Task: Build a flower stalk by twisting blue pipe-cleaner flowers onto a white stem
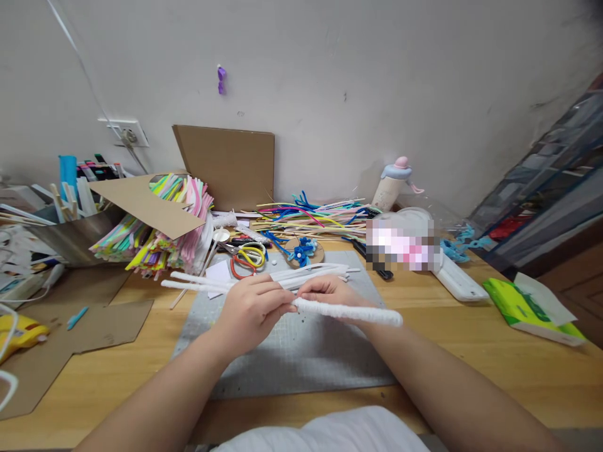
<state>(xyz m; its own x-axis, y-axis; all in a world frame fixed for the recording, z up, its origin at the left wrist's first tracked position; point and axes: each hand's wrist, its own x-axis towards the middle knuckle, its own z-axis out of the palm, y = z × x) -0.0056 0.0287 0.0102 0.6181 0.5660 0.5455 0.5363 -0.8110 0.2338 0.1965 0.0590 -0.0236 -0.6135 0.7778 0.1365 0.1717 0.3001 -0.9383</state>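
1. My left hand [249, 311] and right hand [330, 292] both grip the white pipe cleaners [351, 312] just above the grey mat [292, 361] on the table [471, 358].
2. A tipped cardboard box [141, 204] holds coloured pipe cleaners [181, 188].
3. The print on the green pack [527, 307] is too small for me to read.

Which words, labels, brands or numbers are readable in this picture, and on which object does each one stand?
No text can be read.
On the green packet: any print is too blurred.
On the bottle: no legible label.
On the white pipe cleaners held by the left hand and right hand: no text.
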